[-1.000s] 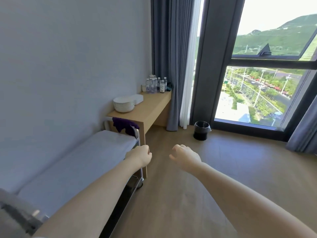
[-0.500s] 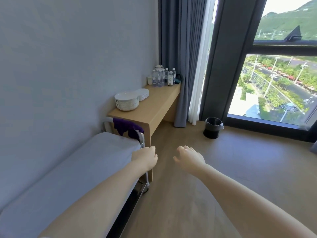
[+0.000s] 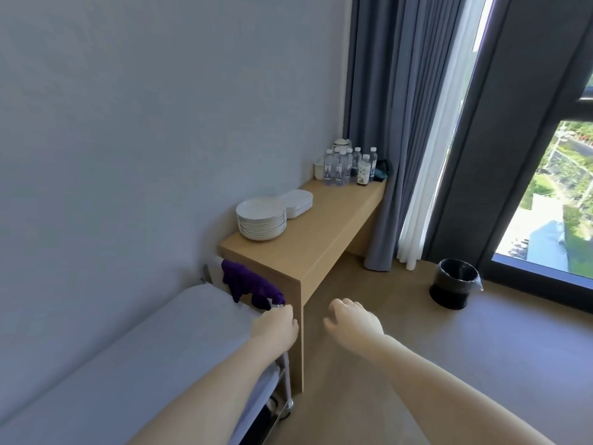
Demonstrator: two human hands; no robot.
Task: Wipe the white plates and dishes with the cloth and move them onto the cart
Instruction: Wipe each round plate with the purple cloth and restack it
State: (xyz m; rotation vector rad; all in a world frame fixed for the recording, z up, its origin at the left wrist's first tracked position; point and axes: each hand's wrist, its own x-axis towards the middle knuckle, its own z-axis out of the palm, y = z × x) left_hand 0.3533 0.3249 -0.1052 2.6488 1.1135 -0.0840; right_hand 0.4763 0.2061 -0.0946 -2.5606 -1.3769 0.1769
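Nothing was wiped yet: both stacks of white plates (image 3: pixel 261 220) and dishes (image 3: pixel 298 203) sat on the far desk (image 3: pixel 321 252), the purple cloth (image 3: pixel 248 285) hung on the cart (image 3: pixel 128 354) rail, my left hand (image 3: pixel 275 329) loosely curled beside it, right hand (image 3: pixel 354 326) open, empty.

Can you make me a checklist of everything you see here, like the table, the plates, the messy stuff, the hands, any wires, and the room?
Surface: wooden table by the wall; cart with a grey top beside it.
Job's things: stack of round white plates; stack of oblong white dishes behind it; purple cloth hanging on the cart rail.
Clutter: water bottles at the table's far end.
Hands: left hand by the cart rail, grip unclear; right hand empty, in the air.
Cables: nothing seen.
Surroundings: grey curtains, window, black bin.
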